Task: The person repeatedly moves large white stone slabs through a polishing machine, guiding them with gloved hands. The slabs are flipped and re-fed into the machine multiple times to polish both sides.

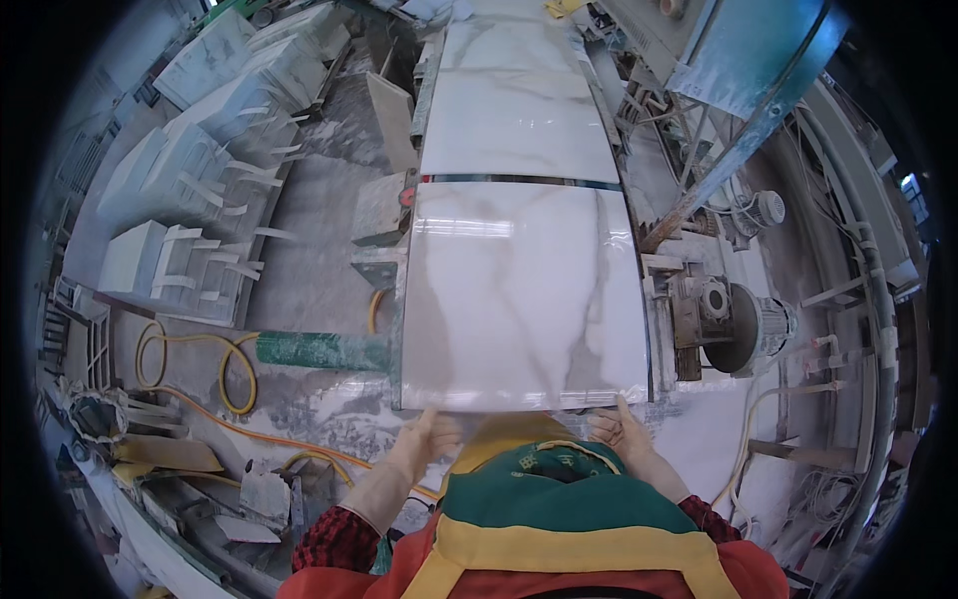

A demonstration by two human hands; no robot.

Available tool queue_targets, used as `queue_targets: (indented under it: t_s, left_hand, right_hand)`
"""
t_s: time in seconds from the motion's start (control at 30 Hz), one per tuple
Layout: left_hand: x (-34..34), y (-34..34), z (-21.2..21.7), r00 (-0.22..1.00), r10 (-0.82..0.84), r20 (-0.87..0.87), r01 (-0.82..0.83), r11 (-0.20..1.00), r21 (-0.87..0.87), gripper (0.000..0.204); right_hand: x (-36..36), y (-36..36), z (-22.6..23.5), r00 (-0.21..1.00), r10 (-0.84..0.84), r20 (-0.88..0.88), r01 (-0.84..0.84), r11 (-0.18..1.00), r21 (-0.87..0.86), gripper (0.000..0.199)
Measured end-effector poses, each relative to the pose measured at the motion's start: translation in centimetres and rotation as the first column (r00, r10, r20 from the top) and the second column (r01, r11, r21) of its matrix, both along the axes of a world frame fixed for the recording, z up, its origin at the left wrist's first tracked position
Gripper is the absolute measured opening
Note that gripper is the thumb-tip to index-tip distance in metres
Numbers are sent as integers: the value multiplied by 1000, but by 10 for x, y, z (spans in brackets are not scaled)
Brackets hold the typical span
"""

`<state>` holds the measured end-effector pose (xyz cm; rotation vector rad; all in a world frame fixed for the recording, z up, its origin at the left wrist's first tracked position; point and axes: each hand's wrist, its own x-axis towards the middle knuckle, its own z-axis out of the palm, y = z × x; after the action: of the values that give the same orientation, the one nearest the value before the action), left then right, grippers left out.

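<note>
White and glossy, the nearer stone slab (519, 299) lay between a green pipe (324, 350) and a motor (771, 331), a farther slab (514, 130) just beyond it. Left hand (429, 437) and right hand (623, 433) were at the nearer one's close edge, fingers partly curled — whether gripping, I could not tell.

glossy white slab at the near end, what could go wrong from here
Fingers could get pinched or scraped: the left hand and right hand are both right at the near edge of the glossy white slab.

If that slab slid forward, its far edge might chip against the next veined slab, as only a narrow gap separates them.

The orange hose runs across the floor toward the person's left side and might catch a foot.
</note>
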<state>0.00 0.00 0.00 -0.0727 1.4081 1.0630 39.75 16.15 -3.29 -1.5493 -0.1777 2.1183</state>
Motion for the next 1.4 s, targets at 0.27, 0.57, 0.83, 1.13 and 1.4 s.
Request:
queue_targets:
  t_s: [0.27,0.57,0.83,1.13,1.4]
  left_hand:
    - [-24,14,-31,999,-25,45,17,985,172,47]
    - [-17,55,11,995,-28,-96,31,999,25,43]
    - [-23,61,8,998,-15,-63,16,1000,11,39]
    - [-52,43,33,933,-286,-217,310,947,86,63]
    - [17,-149,-23,953,121,-279,-133,991,-25,65]
  right_hand:
    - [-28,18,-19,952,186,244,-234,954,187,70]
    - [-48,39,-2,927,154,342,-227,956,185,72]
    - [-44,50,-8,918,209,336,-280,943,180,73]
    - [-40,85,41,511,668,540,-843,512,165,76]
    - [-264,69,71,637,55,769,-568,-640,517,30]
